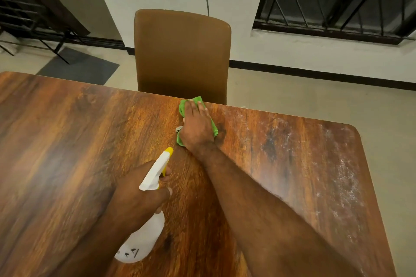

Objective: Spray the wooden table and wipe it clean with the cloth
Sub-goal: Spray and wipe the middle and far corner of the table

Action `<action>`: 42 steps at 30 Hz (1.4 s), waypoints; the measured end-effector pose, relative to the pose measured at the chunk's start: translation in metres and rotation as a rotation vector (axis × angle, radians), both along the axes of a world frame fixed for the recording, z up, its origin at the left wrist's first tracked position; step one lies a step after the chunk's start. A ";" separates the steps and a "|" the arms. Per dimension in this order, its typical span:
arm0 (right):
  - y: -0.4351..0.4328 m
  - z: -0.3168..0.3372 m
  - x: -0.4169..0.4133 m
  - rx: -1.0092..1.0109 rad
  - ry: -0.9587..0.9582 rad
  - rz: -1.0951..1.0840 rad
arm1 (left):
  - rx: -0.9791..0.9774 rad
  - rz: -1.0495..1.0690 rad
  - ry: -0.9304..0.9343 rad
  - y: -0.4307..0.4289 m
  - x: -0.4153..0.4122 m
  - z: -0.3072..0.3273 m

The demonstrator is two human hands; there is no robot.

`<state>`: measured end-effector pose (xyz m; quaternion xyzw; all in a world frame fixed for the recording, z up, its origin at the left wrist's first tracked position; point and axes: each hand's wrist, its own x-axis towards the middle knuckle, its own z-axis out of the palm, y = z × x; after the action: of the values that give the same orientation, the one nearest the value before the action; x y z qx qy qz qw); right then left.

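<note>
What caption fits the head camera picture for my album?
Right hand presses a green cloth on the wooden table; left hand holds the spray bottle.

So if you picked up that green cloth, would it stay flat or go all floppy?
Probably floppy: the green cloth is bunched into soft folds under the right hand, so it would likely droop when lifted. It looks thin, so it is probably light. Pushed along the smooth wooden table, it should slide rather than roll.
</note>
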<state>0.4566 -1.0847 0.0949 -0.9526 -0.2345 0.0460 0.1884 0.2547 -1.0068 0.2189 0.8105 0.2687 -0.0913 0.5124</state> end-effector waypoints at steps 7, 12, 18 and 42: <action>-0.089 -0.007 0.020 0.053 -0.007 -0.434 | -0.022 0.013 -0.017 -0.008 -0.008 0.003; -0.061 0.006 -0.010 -0.001 0.023 -0.479 | -0.032 0.024 -0.030 -0.014 -0.019 0.015; -0.063 0.003 -0.028 0.037 0.016 -0.301 | -0.029 0.031 -0.016 -0.019 -0.031 0.019; -0.100 0.006 -0.197 0.065 0.099 -0.262 | -0.065 0.024 -0.004 -0.064 -0.123 0.050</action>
<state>0.2600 -1.1843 0.1012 -0.9651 -0.0998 0.0603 0.2347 0.1318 -1.0712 0.2688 0.7904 0.2742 -0.0920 0.5400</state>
